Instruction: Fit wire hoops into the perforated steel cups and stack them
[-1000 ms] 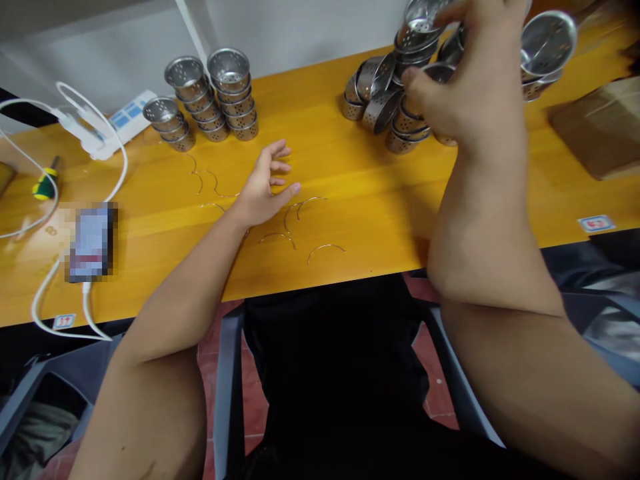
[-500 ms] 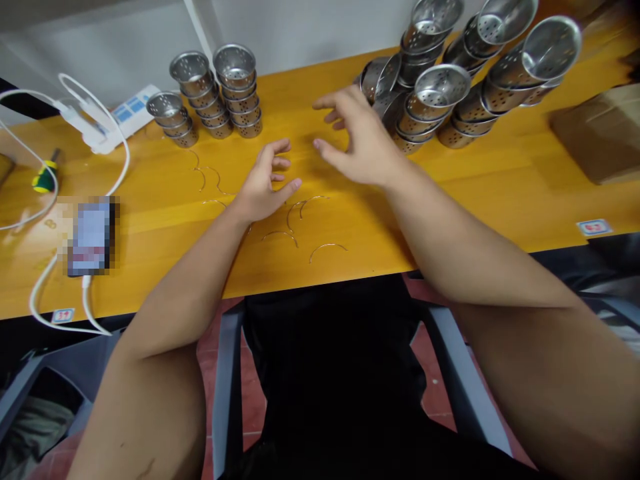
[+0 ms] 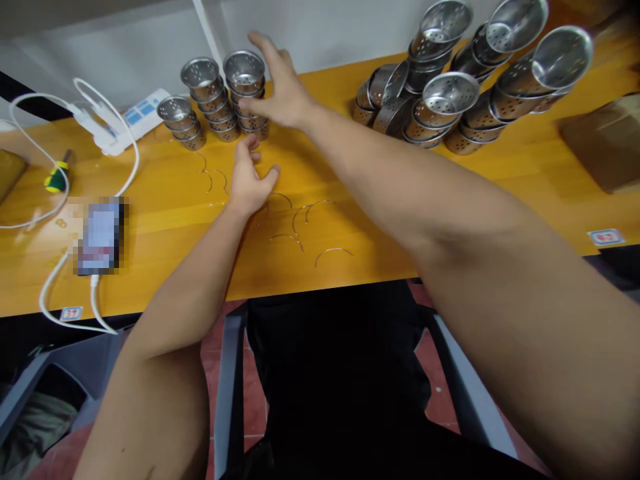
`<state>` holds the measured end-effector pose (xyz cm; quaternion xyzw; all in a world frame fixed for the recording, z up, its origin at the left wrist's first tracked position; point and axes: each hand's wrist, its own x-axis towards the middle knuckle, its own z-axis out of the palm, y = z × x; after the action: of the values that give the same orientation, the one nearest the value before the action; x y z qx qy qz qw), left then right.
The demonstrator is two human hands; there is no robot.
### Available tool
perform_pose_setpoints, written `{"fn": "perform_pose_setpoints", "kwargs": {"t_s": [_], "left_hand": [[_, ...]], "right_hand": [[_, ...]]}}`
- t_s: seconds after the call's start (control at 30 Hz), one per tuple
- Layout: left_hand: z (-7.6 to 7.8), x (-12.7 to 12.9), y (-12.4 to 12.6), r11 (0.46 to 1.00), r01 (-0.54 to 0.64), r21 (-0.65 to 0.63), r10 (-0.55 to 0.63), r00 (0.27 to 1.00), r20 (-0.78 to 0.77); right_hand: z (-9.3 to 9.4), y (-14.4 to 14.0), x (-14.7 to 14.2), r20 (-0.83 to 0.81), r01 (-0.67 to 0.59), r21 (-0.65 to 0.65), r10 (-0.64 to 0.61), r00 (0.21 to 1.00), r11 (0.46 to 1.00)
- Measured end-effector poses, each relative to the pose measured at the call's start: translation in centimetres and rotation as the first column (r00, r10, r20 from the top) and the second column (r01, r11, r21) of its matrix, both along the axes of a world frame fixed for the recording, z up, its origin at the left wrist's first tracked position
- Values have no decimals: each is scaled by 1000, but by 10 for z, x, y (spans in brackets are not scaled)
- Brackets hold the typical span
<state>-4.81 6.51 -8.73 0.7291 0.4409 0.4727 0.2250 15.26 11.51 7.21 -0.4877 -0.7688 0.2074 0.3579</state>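
The right hand, fingers spread, reaches the tallest stack of perforated cups at the surface's back, while the empty left hand rests loosely curled among wire arcs.

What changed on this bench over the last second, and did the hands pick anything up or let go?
The right hand left the heap of perforated cups, swung leftward empty and now reaches the tallest neat cup stack; a grip isn't clear. The left hand shifted only slightly, resting among the wire arcs. Cups, wires and table stayed put.
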Motion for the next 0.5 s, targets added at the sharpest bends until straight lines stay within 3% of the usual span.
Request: {"fn": "perform_pose_setpoints", "kwargs": {"t_s": [0.1, 0.2, 0.33, 0.5], "left_hand": [[-2, -5, 4, 999, -32, 7, 32, 999, -18], [-6, -9, 11, 998, -54, 44, 54, 998, -16], [-16, -14, 27, 990, -129, 50, 127, 991, 42], [-18, -12, 31, 987, -160, -32, 162, 984, 78]], "right_hand": [[7, 12, -24, 124, 77, -17, -75, 990, 997], [2, 14, -28, 154, 115, -16, -111, 982, 993], [-10, 5, -8, 118, 134, 43, -138, 983, 990], [-17, -11, 19, 64, 36, 51, -40, 997, 998]]}}
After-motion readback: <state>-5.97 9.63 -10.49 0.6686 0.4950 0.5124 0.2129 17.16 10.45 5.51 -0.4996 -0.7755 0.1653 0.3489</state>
